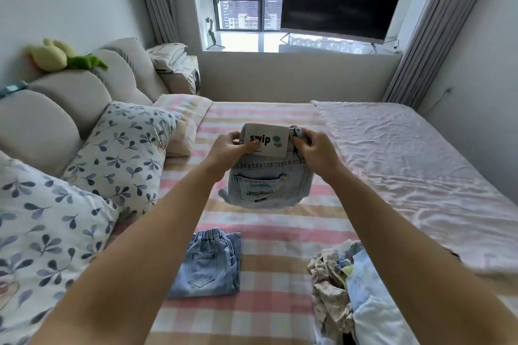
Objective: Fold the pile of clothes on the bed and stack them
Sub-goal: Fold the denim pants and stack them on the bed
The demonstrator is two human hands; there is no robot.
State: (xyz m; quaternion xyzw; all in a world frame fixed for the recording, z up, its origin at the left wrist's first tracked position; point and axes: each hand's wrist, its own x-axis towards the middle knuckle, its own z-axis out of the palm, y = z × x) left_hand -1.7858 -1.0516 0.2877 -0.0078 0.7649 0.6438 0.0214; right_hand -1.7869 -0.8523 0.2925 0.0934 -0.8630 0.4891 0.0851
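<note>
Held thing: pale-blue denim garment with a printed back pocket (pixel 266 187), up in the air between both hands, clear of the pink-and-cream checked bed sheet (pixel 269 230) below it.
Left hand (pixel 228 148): pinches the waistband corner, thumb pressed onto a white card tag with black lettering (pixel 266 140), the other fingers (pixel 234 136) curled behind.
Right hand (pixel 318 150): pinches the opposite, gathered waistband corner; fingers (pixel 304 143) bunched together over the cloth.
Direction from the fingers: hangs straight down from the fingertips, waistband at the top, pocket side facing the wearer of the camera.
Long axis: waistband edge runs from one hand's fingers to the other's; body of the denim drops below that line (looks already doubled over, lower edge rounded).
Nearer hand: neither, both at the same reach, one per corner.
Landing spot: small folded light-blue jeans with an elastic waist (pixel 206 266), flat on the sheet well below and nearer than the left fingers, waistband pointing away.
Likely next move: lower toward that folded pair, waistbands matching, drifting leftward.
Still to fold: crumpled heap of floral and pale-blue clothes (pixel 339 288), low beside the right forearm.
</note>
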